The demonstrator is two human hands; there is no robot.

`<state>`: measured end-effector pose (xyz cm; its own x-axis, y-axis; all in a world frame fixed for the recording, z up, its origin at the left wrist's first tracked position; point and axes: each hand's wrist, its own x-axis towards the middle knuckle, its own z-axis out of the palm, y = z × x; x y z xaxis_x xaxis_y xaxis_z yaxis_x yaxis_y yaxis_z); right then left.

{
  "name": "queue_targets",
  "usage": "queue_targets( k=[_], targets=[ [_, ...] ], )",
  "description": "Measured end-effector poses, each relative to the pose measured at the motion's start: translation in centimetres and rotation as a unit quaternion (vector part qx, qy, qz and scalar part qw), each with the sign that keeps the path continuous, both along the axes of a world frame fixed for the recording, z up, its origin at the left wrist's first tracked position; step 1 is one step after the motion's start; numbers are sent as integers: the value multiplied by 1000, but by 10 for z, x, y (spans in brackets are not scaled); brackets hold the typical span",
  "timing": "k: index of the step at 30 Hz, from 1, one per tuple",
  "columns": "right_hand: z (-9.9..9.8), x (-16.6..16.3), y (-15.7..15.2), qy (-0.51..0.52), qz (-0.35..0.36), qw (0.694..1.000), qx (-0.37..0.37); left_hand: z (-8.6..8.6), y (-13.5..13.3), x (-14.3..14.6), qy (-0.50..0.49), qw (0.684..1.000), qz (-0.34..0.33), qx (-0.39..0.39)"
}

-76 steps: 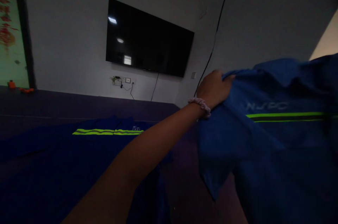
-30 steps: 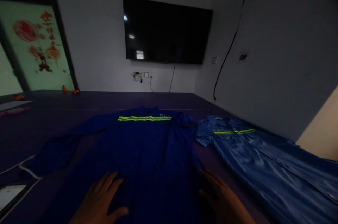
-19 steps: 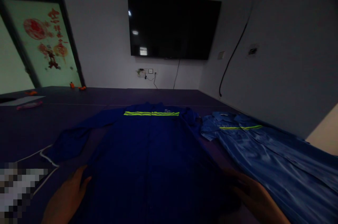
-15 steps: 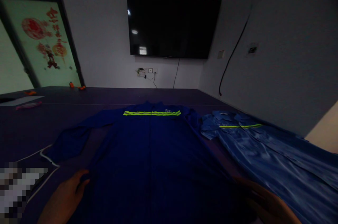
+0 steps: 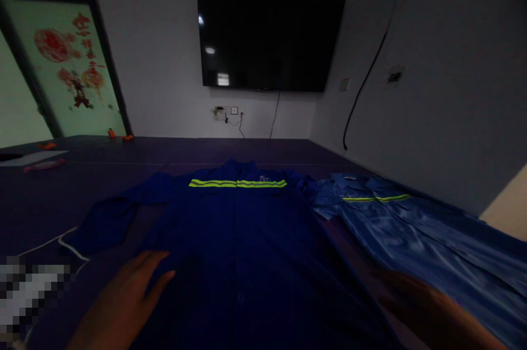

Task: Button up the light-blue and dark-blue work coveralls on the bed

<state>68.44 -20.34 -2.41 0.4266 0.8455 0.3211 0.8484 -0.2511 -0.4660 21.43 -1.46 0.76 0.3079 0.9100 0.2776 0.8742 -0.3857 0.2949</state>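
A dark blue work jacket (image 5: 242,245) with a yellow-green reflective stripe lies spread flat on the dark purple table (image 5: 173,152), collar away from me. My left hand (image 5: 132,289) rests flat on its lower left part, fingers stretched out. At the jacket's lower right edge lies my right hand (image 5: 420,306), dim and blurred, with its fingers extended. A lighter blue jacket (image 5: 411,229) with the same stripe lies to the right, close to the wall.
A black television (image 5: 267,37) hangs on the far wall above a socket with cables. A white cord (image 5: 61,240) and a pixelated patch (image 5: 28,289) lie at the left. Small orange objects (image 5: 119,134) sit at the table's far left edge.
The lighter jacket I held up 2.5 s ago now lies flat at the right. Both hands have slid over the dark jacket; my left hand has moved inward onto the cloth.
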Motion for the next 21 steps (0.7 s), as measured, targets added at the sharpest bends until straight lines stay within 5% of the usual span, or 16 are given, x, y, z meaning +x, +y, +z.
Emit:
queue_targets(
  k=[4, 7, 14, 21],
  targets=[
    [59, -43, 98, 7, 143, 988, -52, 42, 7, 99, -21, 989, -144, 14],
    [70, -87, 179, 9, 226, 973, -55, 42, 46, 156, -56, 986, -152, 41],
    [26, -133, 313, 60, 171, 983, -40, -13, 162, 202, -63, 998, -31, -4],
    [-4, -135, 388, 95, 63, 993, 10, -36, 212, 215, -22, 1000, -1, -15]
  ],
)
